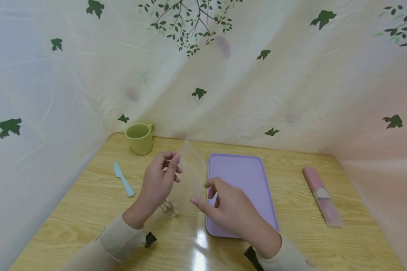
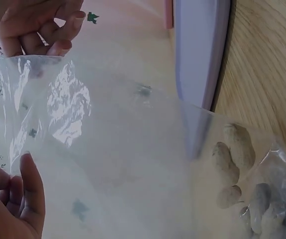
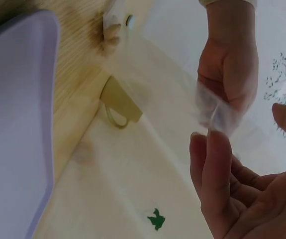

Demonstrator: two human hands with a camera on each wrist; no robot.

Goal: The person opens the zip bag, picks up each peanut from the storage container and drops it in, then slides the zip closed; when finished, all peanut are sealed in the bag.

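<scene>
A clear plastic bag hangs upright above the table, with several unshelled peanuts gathered at its bottom. My left hand pinches the bag near its upper edge between thumb and fingers. On the bag's other side is my right hand, thumb well apart from the bent fingers. In the right wrist view, the fingertips of that hand are at the bag's edge; whether they touch it I cannot tell. Beneath the right hand lies a purple tray, partly covered by it.
A green mug stands at the back left of the wooden table. In front of it lies a light blue knife. A pink folded pouch with a pale band lies at the right. Patterned fabric encloses the table's back and sides.
</scene>
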